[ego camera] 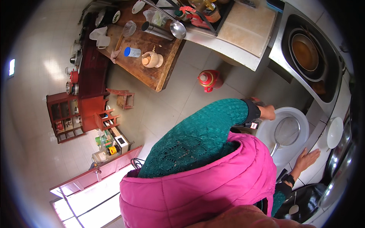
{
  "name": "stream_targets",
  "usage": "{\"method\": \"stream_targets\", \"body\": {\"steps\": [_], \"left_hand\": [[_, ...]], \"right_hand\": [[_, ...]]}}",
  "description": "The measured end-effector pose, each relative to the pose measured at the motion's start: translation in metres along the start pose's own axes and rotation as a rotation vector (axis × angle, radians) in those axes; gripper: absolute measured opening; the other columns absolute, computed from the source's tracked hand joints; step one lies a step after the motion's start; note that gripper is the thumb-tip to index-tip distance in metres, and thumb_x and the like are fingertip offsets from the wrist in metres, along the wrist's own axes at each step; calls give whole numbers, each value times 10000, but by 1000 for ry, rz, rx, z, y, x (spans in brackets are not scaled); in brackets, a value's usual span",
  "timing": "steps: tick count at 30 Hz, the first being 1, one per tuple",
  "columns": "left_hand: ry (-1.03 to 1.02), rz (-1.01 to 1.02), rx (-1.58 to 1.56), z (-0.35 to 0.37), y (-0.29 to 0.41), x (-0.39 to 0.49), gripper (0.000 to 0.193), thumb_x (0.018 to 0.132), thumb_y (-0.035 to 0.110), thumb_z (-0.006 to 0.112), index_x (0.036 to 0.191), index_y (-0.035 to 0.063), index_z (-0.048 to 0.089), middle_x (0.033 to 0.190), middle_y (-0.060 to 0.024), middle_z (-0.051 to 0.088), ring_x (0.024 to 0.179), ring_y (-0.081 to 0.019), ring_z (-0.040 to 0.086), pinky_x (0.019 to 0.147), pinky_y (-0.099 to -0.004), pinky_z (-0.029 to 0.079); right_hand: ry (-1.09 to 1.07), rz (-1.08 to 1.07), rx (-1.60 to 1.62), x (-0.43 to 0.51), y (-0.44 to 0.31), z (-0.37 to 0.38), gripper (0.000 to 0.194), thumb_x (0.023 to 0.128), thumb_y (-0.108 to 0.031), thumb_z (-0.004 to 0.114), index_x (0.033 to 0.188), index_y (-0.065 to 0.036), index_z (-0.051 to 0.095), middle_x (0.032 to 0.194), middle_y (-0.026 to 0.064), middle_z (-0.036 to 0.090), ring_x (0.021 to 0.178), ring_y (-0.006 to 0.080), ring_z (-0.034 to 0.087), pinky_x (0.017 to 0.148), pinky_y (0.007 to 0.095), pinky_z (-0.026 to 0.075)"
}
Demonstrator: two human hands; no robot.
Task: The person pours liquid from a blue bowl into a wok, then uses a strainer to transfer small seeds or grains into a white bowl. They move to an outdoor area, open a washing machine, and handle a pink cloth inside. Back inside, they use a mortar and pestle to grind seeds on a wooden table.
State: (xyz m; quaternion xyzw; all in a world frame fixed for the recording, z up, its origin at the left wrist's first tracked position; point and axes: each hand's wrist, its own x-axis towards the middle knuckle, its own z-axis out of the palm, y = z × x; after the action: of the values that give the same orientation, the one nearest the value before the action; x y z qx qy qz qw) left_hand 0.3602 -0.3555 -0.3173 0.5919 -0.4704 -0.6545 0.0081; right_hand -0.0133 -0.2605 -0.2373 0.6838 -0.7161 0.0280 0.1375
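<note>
My left hand (267,112) is curled at the upper left rim of a white plastic basin (305,125); its fingers are mostly hidden, so I cannot tell whether it grips the rim. In the basin lies a round wire-mesh strainer (287,131), its handle pointing towards my body. Beyond the basin's lower right edge, my right hand (306,160) is held out with nothing in it, thumb apart. A white bowl (334,132) sits on the tiled counter ahead of that hand.
At the upper right, a steel sink (291,55) holds a pan of brownish liquid (305,52). A black wok (305,196) with a ladle lies near my right forearm. On the floor stands a red thermos flask (210,79). A wooden table (128,67) carries a mortar (152,59).
</note>
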Motion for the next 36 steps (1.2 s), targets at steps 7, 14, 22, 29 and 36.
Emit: {"method": "stream_targets", "body": {"steps": [7, 14, 22, 29, 36], "left_hand": [[-127, 149, 154, -15, -4, -7, 268, 752, 206, 665, 857, -38, 705, 786, -183, 688, 719, -315, 674, 659, -443, 537], [-87, 8, -23, -21, -11, -8, 325, 691, 277, 684, 875, 13, 730, 758, -146, 695, 684, -249, 663, 638, -375, 514], [-85, 11, -157, -36, -13, -22, 255, 725, 66, 669, 897, -122, 676, 730, -136, 658, 578, -243, 636, 464, -378, 476], [-93, 4, -281, -59, -21, -39, 278, 762, 62, 686, 961, -128, 655, 817, -176, 656, 660, -290, 656, 581, -447, 551], [-72, 7, -453, -73, 5, -76, 295, 871, 151, 694, 1024, -99, 655, 875, -128, 675, 719, -226, 653, 630, -367, 536]], "right_hand": [[-350, -317, 582, -3, -68, -30, 507, 960, -69, 406, 1463, -43, 457, 1520, 154, 439, 1467, 319, 308, 1229, 442, 164], [-42, 290, 464, -63, -128, -74, 525, 840, -135, 729, 1312, -2, 542, 1266, 224, 591, 1187, 406, 546, 1015, 473, 434], [-358, 919, 749, -141, -105, -37, 485, 840, -450, 747, 857, 22, 636, 683, 151, 647, 658, 300, 660, 629, 415, 532], [-595, 1278, 918, -129, -112, -51, 450, 824, -422, 769, 849, 9, 643, 647, 103, 643, 536, 171, 644, 431, 306, 465], [-455, 1262, 1629, -121, -132, -54, 306, 834, -237, 699, 949, 45, 672, 732, 84, 661, 505, 134, 590, 392, 256, 410]]}}
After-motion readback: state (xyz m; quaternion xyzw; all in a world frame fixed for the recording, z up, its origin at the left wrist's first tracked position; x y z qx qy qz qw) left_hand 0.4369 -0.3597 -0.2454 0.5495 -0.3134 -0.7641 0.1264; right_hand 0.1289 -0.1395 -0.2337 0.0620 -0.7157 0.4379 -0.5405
